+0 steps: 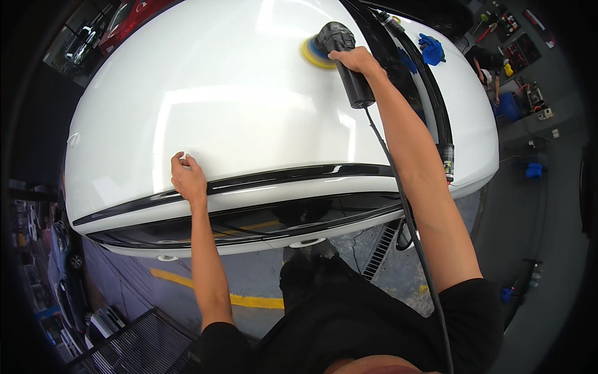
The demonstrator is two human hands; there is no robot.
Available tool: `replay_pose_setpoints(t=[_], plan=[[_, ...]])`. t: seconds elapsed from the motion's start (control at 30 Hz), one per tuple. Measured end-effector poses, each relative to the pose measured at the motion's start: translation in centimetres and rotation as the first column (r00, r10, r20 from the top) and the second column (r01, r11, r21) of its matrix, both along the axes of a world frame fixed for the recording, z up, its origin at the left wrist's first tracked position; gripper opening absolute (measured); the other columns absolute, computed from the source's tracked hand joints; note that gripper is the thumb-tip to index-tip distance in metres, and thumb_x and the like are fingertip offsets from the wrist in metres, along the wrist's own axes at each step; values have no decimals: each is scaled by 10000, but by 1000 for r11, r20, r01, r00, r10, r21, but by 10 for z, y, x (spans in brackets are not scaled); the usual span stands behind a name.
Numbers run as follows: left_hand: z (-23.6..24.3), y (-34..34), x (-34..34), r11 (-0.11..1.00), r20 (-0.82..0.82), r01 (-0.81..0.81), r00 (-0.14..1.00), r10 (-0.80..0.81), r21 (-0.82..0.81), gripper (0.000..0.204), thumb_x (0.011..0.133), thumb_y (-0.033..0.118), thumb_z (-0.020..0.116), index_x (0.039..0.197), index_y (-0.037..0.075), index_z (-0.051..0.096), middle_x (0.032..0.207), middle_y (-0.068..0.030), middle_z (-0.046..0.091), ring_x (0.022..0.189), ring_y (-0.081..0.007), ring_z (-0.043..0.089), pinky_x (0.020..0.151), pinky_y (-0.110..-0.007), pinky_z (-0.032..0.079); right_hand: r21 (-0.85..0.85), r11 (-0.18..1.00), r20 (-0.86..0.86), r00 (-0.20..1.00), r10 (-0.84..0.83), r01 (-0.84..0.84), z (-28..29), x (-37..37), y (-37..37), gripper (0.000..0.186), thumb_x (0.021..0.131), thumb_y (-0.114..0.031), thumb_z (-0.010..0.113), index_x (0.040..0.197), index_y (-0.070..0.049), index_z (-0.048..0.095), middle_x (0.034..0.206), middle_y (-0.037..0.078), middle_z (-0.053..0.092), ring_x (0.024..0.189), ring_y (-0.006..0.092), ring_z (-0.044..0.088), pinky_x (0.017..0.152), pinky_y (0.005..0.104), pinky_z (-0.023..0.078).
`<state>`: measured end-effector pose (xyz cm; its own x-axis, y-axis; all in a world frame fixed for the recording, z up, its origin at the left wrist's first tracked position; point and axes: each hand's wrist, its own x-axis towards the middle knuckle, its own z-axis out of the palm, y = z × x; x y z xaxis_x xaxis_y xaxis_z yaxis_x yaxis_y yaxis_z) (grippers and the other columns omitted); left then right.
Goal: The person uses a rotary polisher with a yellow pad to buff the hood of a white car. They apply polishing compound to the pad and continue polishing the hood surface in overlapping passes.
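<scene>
My right hand (356, 60) is wrapped round the dark body of a polisher (356, 87). The polisher's round yellow-and-blue pad (314, 55) rests against the white car roof (249, 93), near the windscreen edge. A black cord (405, 199) runs from the tool's end down along my right arm. Well to the left, my left hand (189, 179) is at the near edge of the roof, by the black roof trim (280, 177). Its fingers are curled in loosely, and nothing shows in them.
A blue cloth (431, 50) lies on the car's bonnet. One bottle (448, 163) stands by the near windscreen corner, another (389, 22) beyond. A person (489, 65) works at the far right. A floor grate (381, 249) and a black mesh panel (134, 349) are below.
</scene>
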<state>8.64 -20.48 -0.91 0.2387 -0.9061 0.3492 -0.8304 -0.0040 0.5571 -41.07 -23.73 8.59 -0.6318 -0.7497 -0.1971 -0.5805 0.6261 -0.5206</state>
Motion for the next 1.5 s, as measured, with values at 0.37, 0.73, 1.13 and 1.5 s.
replay_pose_setpoints(t=[0.37, 0.73, 1.13, 1.5], plan=[[2, -2, -4, 1000, -11, -2, 1000, 2, 29, 290, 1006, 239, 601, 1228, 57, 640, 890, -92, 669, 869, -292, 655, 812, -438, 493, 45, 999, 40, 999, 9, -10, -24, -89, 22, 887, 692, -628, 764, 1288, 24, 691, 1311, 227, 675, 1191, 358, 657, 1022, 441, 484], [-1, 0, -7, 999, -2, 0, 1000, 0, -35, 274, 999, 209, 608, 1188, 17, 659, 865, -117, 680, 815, -319, 659, 774, -451, 493, 22, 998, 119, 991, -58, 56, -39, -139, 38, 962, 675, -588, 804, 1310, 112, 625, 1217, 219, 684, 1083, 295, 672, 934, 394, 510], [7, 1, -13, 999, -72, -29, 997, 31, 31, 283, 1017, 214, 591, 1215, 22, 652, 888, -94, 661, 815, -247, 625, 782, -401, 490, 46, 993, 198, 974, -113, 106, -50, -183, 32, 794, 731, -536, 787, 1233, 67, 663, 1053, 146, 721, 876, 229, 696, 802, 352, 547], [11, 2, -17, 995, -90, -49, 994, 57, 81, 288, 1031, 213, 579, 1238, 24, 649, 903, -74, 652, 812, -195, 593, 798, -352, 484, 84, 990, 315, 939, -134, 113, -49, -215, -6, 808, 708, -566, 777, 1227, 42, 660, 1037, 165, 711, 872, 260, 691, 801, 381, 543]])
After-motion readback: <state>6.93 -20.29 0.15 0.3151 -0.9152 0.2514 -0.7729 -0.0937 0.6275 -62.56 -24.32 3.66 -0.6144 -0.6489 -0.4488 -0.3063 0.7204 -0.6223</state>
